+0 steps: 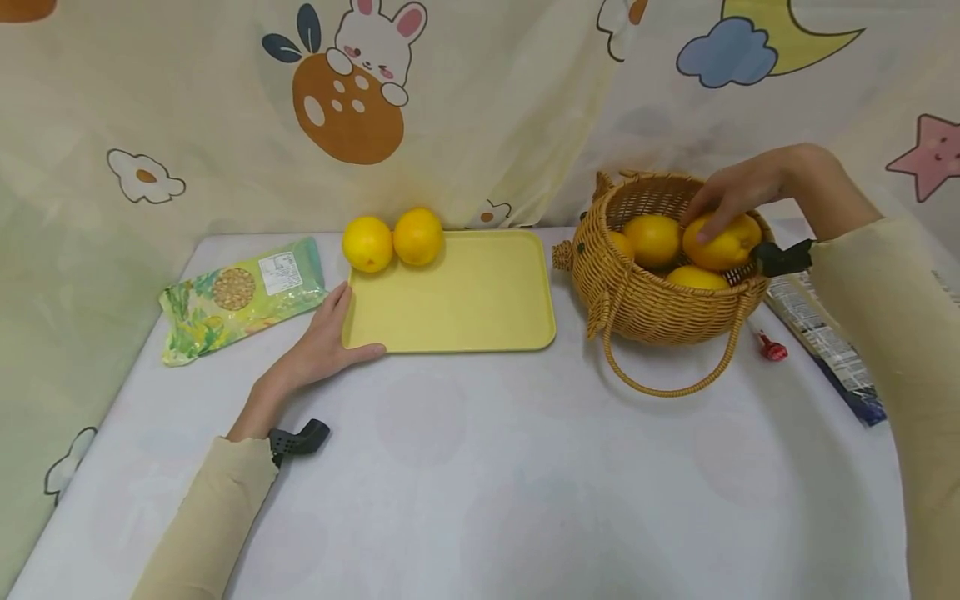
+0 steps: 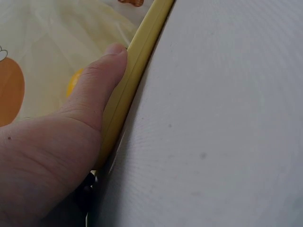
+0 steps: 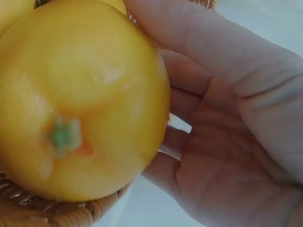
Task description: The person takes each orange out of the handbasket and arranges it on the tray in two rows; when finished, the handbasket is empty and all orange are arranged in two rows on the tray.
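Observation:
My left hand point(image 1: 322, 337) rests against the near left corner of a yellow tray point(image 1: 457, 300); its fingers lie along the left side. In the left wrist view the straight thumb point(image 2: 102, 85) lies against the tray's edge. Two oranges point(image 1: 367, 244) point(image 1: 418, 237) sit side by side at the tray's far left corner. At the right, my right hand point(image 1: 738, 190) holds an orange point(image 1: 722, 242) in a wicker basket point(image 1: 660, 312), thumb and fingers around it. The right wrist view shows this orange's green stem end point(image 3: 64, 136). Several more oranges point(image 1: 651, 239) lie in the basket.
A green food packet point(image 1: 240, 296) lies left of the tray. The basket's handle point(image 1: 675, 392) hangs down in front onto the table. Right of the basket are a red-wrapped lollipop point(image 1: 772, 347) and a dark blue packet point(image 1: 832, 350). A patterned cloth point(image 1: 487, 108) hangs behind the table.

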Demonstrator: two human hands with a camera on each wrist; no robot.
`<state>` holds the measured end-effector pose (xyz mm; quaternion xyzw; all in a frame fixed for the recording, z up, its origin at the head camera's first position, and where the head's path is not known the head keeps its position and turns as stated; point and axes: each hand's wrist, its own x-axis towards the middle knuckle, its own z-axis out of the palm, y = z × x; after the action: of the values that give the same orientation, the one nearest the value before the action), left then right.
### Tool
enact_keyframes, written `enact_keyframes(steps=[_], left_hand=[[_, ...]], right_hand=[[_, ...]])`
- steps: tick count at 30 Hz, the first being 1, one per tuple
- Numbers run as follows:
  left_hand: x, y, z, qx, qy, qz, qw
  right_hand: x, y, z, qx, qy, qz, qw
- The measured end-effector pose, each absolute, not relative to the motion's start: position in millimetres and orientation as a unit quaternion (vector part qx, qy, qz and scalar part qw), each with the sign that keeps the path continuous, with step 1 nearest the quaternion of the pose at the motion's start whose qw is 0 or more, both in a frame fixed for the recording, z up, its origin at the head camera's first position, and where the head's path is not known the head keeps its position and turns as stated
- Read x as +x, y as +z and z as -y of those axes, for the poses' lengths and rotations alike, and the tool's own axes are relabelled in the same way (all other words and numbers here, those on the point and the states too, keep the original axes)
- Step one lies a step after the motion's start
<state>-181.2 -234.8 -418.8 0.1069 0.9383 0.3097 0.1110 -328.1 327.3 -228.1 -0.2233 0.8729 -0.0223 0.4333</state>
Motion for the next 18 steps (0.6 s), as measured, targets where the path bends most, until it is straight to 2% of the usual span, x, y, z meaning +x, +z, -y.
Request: enact_keyframes(steps=[8,18], left_hand=[[-181,-419,234,0.107,0.311,-0.938,0.108],[-181,-419,235,0.104,0.309,-0.939,0.107]], right_hand=[[-324,-228,-320,-0.212,-0.022,-0.868,0.449],[-318,-229,-322,-0.167,-0.005,-0.888,0.428]])
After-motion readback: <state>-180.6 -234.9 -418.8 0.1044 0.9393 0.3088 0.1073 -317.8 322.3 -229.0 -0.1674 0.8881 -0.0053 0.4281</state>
